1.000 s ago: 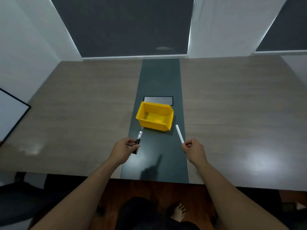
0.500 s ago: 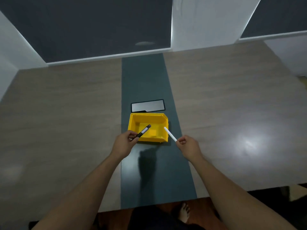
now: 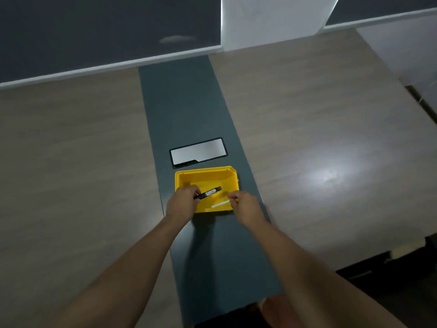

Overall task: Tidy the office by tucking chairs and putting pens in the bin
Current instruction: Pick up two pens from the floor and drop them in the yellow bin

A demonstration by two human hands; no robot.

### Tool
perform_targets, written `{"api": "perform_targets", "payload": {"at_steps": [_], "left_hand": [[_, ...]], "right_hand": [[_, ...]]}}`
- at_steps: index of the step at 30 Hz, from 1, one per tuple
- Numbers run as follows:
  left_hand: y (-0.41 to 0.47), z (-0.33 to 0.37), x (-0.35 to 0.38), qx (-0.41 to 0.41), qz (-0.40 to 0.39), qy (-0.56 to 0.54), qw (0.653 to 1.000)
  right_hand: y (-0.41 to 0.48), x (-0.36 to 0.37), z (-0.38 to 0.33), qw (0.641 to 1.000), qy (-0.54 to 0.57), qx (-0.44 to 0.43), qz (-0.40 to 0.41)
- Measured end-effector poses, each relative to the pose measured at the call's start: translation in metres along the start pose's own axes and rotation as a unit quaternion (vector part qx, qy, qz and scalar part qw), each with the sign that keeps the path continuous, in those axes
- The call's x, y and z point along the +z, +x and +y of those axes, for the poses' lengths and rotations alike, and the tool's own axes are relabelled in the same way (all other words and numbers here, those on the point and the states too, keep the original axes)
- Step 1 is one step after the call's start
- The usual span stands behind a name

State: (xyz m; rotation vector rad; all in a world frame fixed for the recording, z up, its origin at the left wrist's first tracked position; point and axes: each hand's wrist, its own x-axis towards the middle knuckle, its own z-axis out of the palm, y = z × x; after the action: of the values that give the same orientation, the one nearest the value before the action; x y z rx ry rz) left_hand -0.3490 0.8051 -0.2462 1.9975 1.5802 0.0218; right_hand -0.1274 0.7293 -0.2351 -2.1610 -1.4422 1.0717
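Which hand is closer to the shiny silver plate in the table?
Left. The left hand is below the silver plate, over the yellow bin; the right hand is farther, at the bin's right front corner.

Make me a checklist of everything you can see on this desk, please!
Surface: wood-look table with a dark centre strip.
Job's things: yellow bin on the strip; black marker and white pen over the bin.
Clutter: silver panel in the strip just behind the bin.
Grippers: left hand holds the black marker; right hand pinches the white pen's end.
Cables: nothing seen.
Surroundings: dark wall panels, white column; no chair clearly visible.
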Motion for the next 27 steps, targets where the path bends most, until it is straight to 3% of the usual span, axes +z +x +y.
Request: {"api": "perform_targets", "payload": {"at_steps": [10,23,27], "left_hand": [[0.002,-0.006,0.012,-0.006,-0.028,0.002,1.000],[-0.043,0.036,0.010,0.107,0.069,-0.056,0.990],[-0.067,0.064,0.013,0.141,0.064,-0.049,0.987]], "right_hand": [[-0.021,-0.009,0.025,0.998,0.017,0.063,0.024],[-0.095,-0.028,0.061,0.990,0.060,0.089,0.095],[-0.130,-0.049,0.079,0.985,0.077,0.083,0.132]]}}
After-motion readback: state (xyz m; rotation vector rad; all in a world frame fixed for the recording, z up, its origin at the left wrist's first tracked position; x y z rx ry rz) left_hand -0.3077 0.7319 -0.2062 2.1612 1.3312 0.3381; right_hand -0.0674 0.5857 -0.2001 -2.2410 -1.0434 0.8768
